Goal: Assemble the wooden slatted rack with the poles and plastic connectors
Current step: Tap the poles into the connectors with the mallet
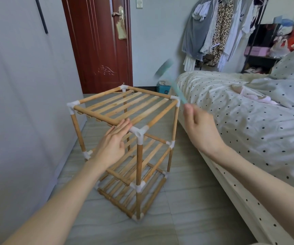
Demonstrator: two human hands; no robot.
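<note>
The wooden rack (125,138) stands upright on the tiled floor (187,200), between the grey wall (18,103) and the bed (249,129). It looks almost finished. It has three slatted shelves, one at the top, one in the middle and one at the bottom. Poles stand at the corners, and white plastic connectors join them. The near top connector (138,133) has an open hole on top, so more poles could still go in, or it may only need tapping down. I cannot tell which.

The left hand (113,145) reaches forward with straight, flat fingers. It rests on the front pole of the top shelf, just beside the near top connector, as if to keep the rack steady.

The right hand (200,128) is raised above the right side of the rack, near the bed's edge. Its fingers curl round the handle of a blue-green tool (169,76). The tool is blurry. It looks like a small mallet, swinging toward a corner.
</note>
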